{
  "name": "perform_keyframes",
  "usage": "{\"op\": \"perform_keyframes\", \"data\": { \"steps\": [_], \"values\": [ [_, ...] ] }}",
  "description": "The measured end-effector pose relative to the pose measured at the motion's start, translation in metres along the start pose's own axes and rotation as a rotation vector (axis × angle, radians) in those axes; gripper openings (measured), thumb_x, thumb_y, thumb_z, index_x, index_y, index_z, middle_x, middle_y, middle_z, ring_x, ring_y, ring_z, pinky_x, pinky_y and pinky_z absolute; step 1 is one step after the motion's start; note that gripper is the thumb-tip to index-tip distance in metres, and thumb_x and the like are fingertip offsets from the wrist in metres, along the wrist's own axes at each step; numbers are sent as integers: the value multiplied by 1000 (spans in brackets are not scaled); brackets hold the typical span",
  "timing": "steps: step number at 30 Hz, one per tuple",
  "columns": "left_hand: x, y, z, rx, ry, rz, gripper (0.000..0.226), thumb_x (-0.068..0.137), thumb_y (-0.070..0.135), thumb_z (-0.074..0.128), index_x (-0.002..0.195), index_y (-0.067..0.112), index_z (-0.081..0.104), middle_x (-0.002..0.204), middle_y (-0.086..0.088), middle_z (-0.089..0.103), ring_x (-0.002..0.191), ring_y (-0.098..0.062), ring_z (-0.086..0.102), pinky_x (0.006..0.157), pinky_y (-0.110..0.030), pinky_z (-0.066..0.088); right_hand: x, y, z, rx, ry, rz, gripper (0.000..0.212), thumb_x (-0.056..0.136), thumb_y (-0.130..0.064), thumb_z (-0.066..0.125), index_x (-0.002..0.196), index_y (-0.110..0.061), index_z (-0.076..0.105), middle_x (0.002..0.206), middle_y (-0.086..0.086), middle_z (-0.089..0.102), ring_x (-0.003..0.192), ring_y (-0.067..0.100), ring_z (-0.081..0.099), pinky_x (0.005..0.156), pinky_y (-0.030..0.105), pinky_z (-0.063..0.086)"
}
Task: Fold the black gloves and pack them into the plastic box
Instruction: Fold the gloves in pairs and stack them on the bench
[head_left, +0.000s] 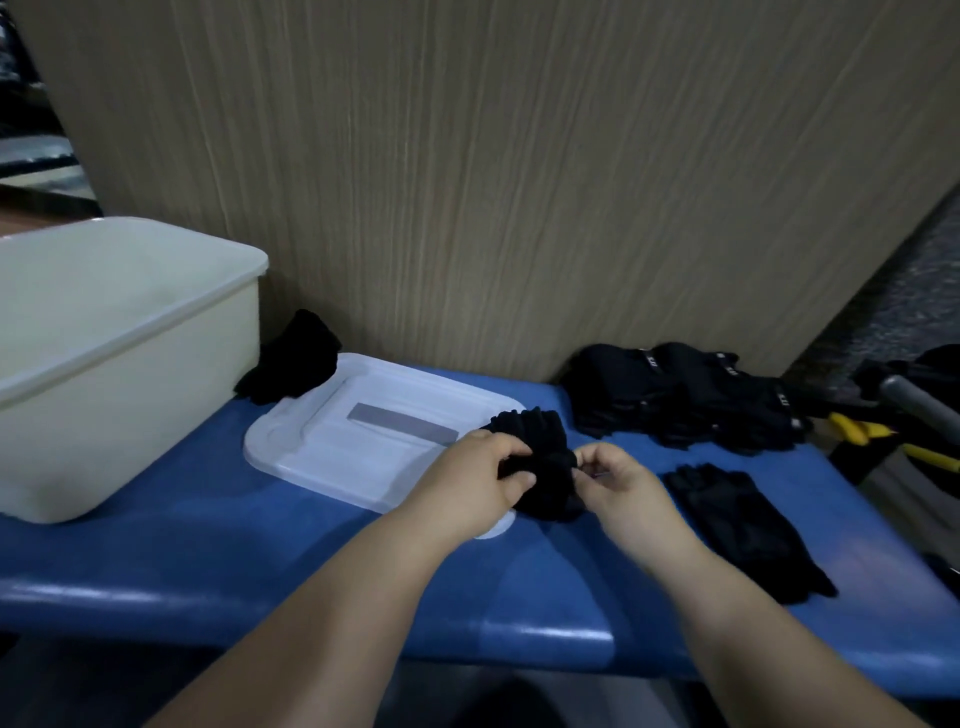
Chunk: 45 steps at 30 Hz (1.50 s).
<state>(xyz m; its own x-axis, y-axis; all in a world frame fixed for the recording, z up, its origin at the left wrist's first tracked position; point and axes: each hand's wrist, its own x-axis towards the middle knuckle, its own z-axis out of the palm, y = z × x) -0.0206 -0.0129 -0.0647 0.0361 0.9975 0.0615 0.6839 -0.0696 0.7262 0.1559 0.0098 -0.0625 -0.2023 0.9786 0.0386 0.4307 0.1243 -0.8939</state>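
box left of lid, glove pile right of lid

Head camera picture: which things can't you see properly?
- Plastic box: head view; its near wall and the left edge hide its floor.
- Held glove: bunched in the left hand and right hand; their grip covers the fold.
- Far glove: partly hidden behind the box corner.
- Glove pile: black on black, count unclear.
- Yellow tool: blurred, too small to name.
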Motion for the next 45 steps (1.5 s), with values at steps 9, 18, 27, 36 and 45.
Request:
{"op": "perform_keyframes", "data": {
  "steps": [9, 18, 27, 36, 45],
  "values": [
    [0, 22, 33, -101, -10, 41, 17, 79, 27, 70, 84, 33, 55, 82, 12, 60, 69, -4, 55, 63, -21, 43, -26, 17, -39, 112, -138, 9, 6, 86, -17, 68, 90, -22, 68, 88, 1, 66, 82, 10, 61, 78, 26, 49],
    [1, 36, 43, -254, -224, 11, 28, 85, 20, 62, 104, 40, 61, 100, 13, 65, 95, -7, 64, 90, -31, 52, -16, 35, -63, -218, 41, -61, 21, 75, -16, 80, 74, -23, 59, 87, -6, 54, 73, 8, 50, 68, 16, 40],
    [5, 42, 60, -187, -103, 34, 18, 79, 25, 75, 74, 30, 59, 69, 11, 63, 54, 1, 53, 56, -16, 39, -11, 46, -70, -249, 63, -96, 30, 77, -19, 75, 64, -18, 49, 58, -11, 49, 53, 2, 43, 54, 18, 38],
    [4, 47, 66, -113, 177, -69, 16, 77, 28, 75, 74, 27, 60, 77, 7, 63, 68, -7, 60, 58, -17, 41, -12, 44, -64, -198, 120, -145, 47, 77, -27, 78, 54, -17, 38, 46, -13, 39, 48, 3, 38, 49, 12, 33],
    [2, 46, 62, -87, 185, -77, 18, 86, 29, 67, 76, 25, 51, 57, 8, 48, 50, -4, 44, 46, -14, 35, -18, 40, -65, -13, -170, -137, 22, 75, -17, 80, 79, -12, 59, 77, 1, 62, 67, 15, 55, 65, 30, 48]
  ]
}}
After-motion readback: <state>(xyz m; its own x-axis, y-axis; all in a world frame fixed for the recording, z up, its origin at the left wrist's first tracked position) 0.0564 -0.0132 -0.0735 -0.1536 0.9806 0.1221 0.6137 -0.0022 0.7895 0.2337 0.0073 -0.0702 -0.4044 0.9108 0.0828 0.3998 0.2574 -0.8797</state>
